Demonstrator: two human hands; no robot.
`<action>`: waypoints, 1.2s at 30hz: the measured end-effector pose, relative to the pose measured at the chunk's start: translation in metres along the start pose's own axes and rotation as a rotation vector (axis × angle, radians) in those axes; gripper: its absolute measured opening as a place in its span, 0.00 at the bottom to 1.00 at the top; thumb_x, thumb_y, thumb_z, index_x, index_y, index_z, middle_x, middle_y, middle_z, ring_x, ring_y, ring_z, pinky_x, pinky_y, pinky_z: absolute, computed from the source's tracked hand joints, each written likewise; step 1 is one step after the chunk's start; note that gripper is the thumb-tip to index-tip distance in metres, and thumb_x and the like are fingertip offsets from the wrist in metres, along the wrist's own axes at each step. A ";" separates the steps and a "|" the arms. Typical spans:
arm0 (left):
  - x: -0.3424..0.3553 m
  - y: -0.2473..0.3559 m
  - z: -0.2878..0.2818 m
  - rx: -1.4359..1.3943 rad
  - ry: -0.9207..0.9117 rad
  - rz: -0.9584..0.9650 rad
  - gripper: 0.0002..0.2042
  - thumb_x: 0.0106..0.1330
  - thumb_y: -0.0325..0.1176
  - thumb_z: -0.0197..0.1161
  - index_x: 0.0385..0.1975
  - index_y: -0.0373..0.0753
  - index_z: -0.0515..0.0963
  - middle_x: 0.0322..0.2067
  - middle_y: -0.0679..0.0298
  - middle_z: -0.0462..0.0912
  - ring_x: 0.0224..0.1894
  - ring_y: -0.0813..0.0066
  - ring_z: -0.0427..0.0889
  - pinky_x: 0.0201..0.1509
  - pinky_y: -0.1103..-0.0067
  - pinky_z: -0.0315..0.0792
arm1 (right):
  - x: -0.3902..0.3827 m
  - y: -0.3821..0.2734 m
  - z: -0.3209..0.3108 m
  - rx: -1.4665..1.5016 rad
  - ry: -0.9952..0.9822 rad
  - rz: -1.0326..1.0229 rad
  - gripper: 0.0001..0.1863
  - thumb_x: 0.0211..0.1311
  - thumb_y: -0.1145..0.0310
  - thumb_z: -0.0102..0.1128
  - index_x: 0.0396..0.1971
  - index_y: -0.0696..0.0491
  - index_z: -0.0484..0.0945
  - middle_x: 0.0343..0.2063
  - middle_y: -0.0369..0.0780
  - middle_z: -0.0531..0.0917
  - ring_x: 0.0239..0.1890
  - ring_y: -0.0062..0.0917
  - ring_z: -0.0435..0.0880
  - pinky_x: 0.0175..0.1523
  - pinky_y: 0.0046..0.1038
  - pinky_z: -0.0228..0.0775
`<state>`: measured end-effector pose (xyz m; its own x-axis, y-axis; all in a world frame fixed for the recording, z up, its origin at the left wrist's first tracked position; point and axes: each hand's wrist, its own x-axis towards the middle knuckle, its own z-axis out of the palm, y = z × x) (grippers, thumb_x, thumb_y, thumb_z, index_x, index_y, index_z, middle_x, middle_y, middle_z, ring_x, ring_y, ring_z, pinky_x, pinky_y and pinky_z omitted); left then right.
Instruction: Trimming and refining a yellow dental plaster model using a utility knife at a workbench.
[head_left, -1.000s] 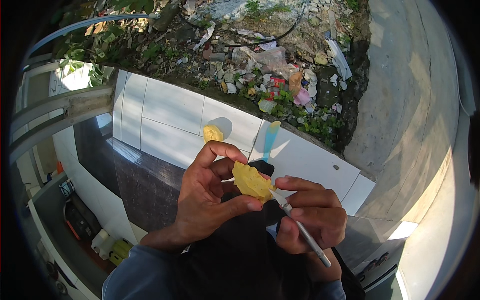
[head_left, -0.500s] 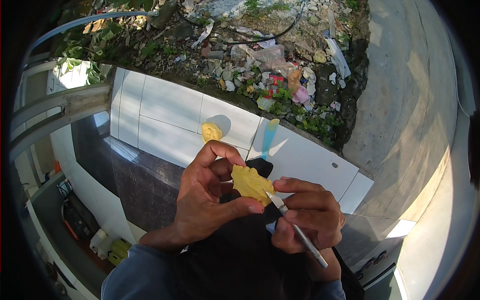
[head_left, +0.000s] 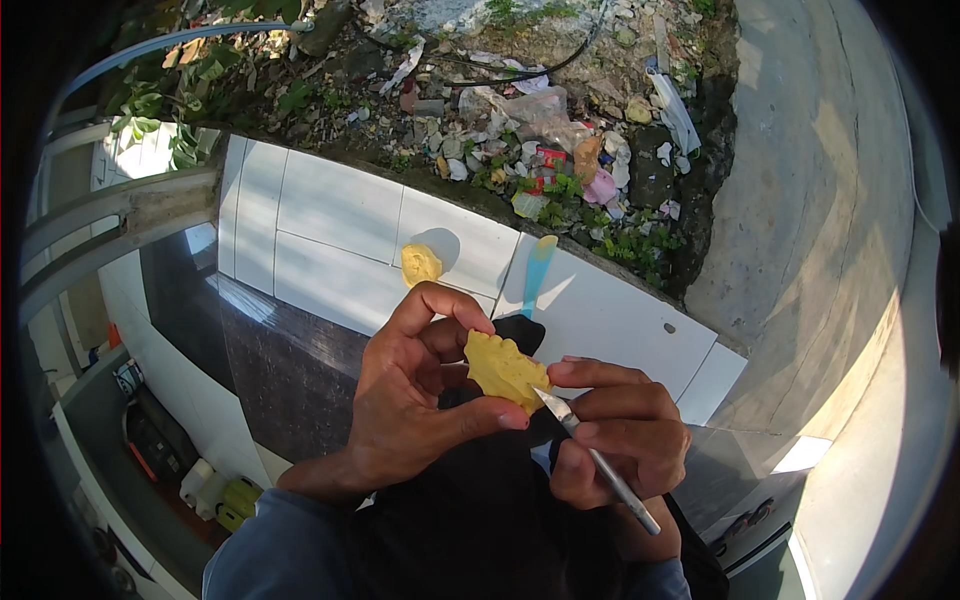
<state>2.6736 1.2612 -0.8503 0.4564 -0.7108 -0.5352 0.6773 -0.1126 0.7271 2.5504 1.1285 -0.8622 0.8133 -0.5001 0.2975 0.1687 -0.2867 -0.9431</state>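
- The left hand is half curled, grasping a yellow lump between the thumb at its near edge and the index finger at its far left edge.
- The right hand is closed in a pen-like grip around a slim silver craft knife. Its index fingertip lies at the right edge of the lump; whether it presses there I cannot tell.
- The knife slants from near right to far left, and its pointed blade meets the right part of the lump.
- The lump is held up between the two hands, over the dark clothing of the person's lap.
- Beyond the hands, on white tiles, a second yellow lump sits to the left, casting a shadow; a blue tool with a pale yellow tip lies to the right of it.
- Dark tiles spread to the left of the left hand.
- Farther off is rough ground with stones, litter and green plants; a concrete surface runs along the right.
- The held lump is matte and irregular, with a scalloped far edge and a flatter, smoother face toward the knife.
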 end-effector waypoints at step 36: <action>0.015 -0.052 -0.026 -0.009 0.227 -0.167 0.21 0.69 0.29 0.49 0.60 0.30 0.63 0.53 0.51 0.73 0.52 0.66 0.78 0.57 0.72 0.70 | -0.067 0.209 0.007 0.366 0.323 0.865 0.06 0.64 0.75 0.55 0.36 0.63 0.74 0.32 0.45 0.83 0.35 0.26 0.85 0.43 0.24 0.79</action>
<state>2.6599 1.2744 -0.9072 0.4548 -0.5086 -0.7311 0.7586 -0.2088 0.6172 2.5354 1.1080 -1.0798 0.5558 -0.6324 -0.5395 -0.2056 0.5243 -0.8263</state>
